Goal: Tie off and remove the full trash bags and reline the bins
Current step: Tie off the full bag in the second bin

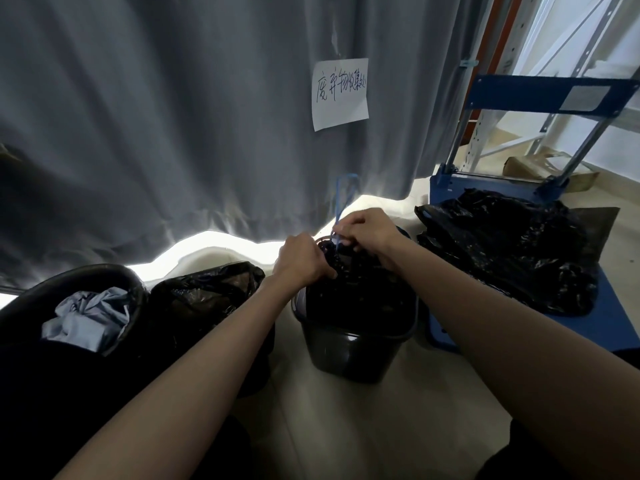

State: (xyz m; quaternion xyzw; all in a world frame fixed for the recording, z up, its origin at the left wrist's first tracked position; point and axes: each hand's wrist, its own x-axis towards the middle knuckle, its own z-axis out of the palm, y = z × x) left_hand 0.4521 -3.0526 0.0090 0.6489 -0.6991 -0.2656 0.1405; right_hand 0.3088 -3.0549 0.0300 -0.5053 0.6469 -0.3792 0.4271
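**Mia:** Down on the floor by the curtain (156,116), what is the person doing?

**Ben:** Tying the bag (360,282) in the small bin (356,351). The left hand (303,259) grips the bunched top of the bag. The right hand (369,228) pinches the blue string (341,202), which loops up above the hands.

**Mia:** Is the job nearly done?

**Ben:** No, it looks like the start or the middle. This bag is still in its bin, and the knot does not look finished. No bin shows a fresh liner yet.

**Mia:** How many bins are there?

**Ben:** Three, it seems. The small one, a middle one (207,296) with a black bag still in it, and a big one (79,292) at the left with cloth (88,317) inside.

**Mia:** And bags?

**Ben:** One being tied, one in the middle bin, and a black pile (509,254) on the blue cart (616,327). Nobody can tell how many bags are in that pile.

**Mia:** Anything else?

**Ben:** One paper sign (340,93) on the curtain.
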